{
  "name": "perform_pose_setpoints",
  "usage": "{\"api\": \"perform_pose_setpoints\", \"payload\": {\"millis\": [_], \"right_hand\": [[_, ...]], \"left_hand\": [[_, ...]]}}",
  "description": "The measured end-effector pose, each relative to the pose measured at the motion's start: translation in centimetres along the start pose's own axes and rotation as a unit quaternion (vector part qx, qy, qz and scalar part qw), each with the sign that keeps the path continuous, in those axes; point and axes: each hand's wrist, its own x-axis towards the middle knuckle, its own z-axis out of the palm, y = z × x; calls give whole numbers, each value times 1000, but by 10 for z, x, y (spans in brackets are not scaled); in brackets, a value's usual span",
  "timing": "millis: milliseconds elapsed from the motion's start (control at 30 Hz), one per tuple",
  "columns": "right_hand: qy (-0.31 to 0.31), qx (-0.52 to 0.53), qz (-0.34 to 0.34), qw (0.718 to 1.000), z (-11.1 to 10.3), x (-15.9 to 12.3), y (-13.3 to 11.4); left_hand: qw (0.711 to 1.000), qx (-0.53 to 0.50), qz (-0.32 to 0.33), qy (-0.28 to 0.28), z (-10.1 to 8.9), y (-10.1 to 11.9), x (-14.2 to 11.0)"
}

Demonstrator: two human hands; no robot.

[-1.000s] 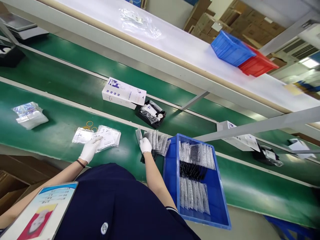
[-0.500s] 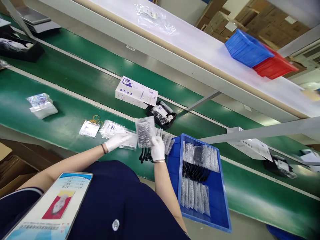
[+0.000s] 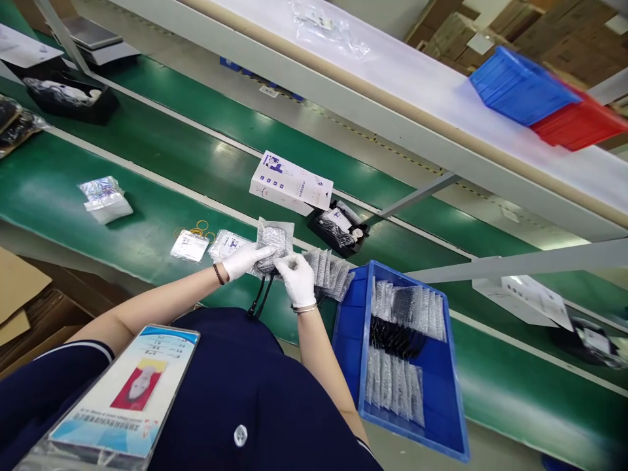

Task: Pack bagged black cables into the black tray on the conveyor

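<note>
A bubble-wrap pouch [image 3: 275,235] is held between my two white-gloved hands above the green bench. My left hand [image 3: 245,260] has its fingers over the pouch's lower left part. At the lower right edge, my right hand [image 3: 297,279] is closed in a pinch; its fingertips are partly hidden. Black cords [image 3: 260,297] hang below the pouch. Right of my hands, a row of similar bubble-wrap pouches [image 3: 331,269] leans together. Flat printed packets in clear bags [image 3: 227,243] lie beside my left hand, with another small stack [image 3: 190,245] and yellow rubber bands [image 3: 200,229] further left.
A blue crate [image 3: 458,405] at the right holds rows of bubble-wrap pouches and black cords. Behind my hands stand a white printed box [image 3: 292,184] and a black tray [image 3: 326,239] with parts. Clear bags [image 3: 105,199] lie left. A shelf [image 3: 402,91] crosses above the bench.
The pouch has come lower and tilted, showing black cords below it. My left hand has moved from the flat packets onto the pouch. The camera view has shifted left.
</note>
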Motion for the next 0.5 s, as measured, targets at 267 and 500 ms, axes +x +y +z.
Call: {"api": "perform_pose_setpoints", "payload": {"millis": [267, 500], "right_hand": [[-5, 28, 48, 998, 12, 6, -9], [-46, 37, 59, 997, 21, 7, -5]], "left_hand": [[995, 97, 25, 20, -10, -1, -8], [999, 44, 12, 19, -20, -10, -9]]}}
